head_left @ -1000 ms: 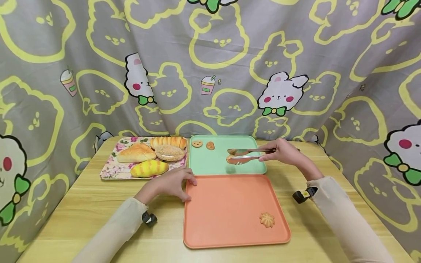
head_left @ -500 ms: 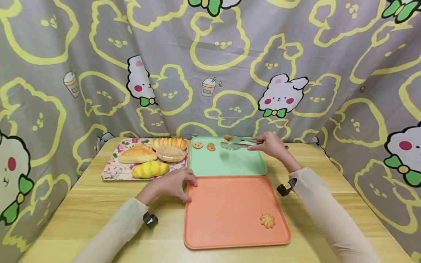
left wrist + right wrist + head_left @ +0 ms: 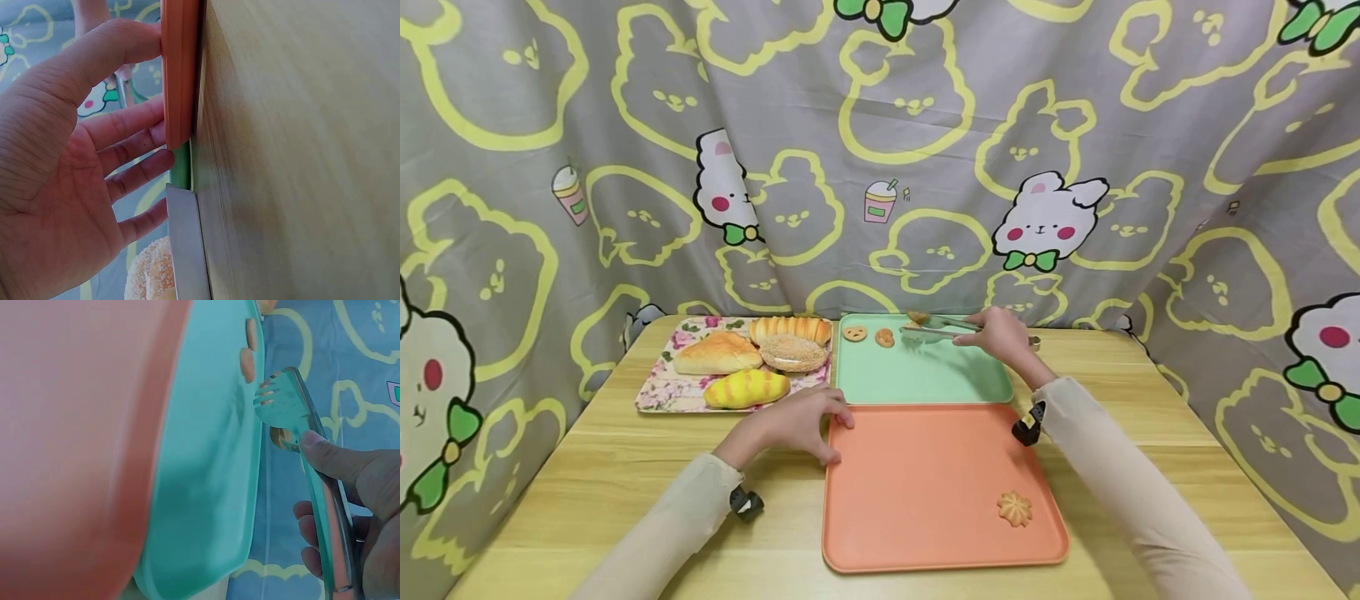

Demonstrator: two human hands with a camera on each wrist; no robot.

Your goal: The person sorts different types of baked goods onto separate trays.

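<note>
My right hand (image 3: 1002,333) grips metal tongs (image 3: 943,328) over the back of the green tray (image 3: 917,383). Brown, biscuit-like patches show at the tongs' heads; I cannot tell whether they hold a biscuit. In the right wrist view the slotted head points toward the tray's far rim, thumb on the near arm. Left of the tongs lie a round biscuit (image 3: 854,333) and a pretzel-shaped biscuit (image 3: 884,337). My left hand (image 3: 801,423) rests its thumb and fingertips against the left rim of the orange tray (image 3: 925,475). On that tray sits a flower-shaped biscuit (image 3: 1015,508).
At the back left a floral tray (image 3: 658,392) carries several breads, among them a yellow striped loaf (image 3: 747,388) and a sesame-coated bun (image 3: 792,353). The trays stand close together on a wooden table (image 3: 760,550). A patterned curtain (image 3: 820,108) hangs right behind them.
My right hand has moved the tongs back and slightly left, toward the green tray's far rim. My left hand keeps its place at the orange tray.
</note>
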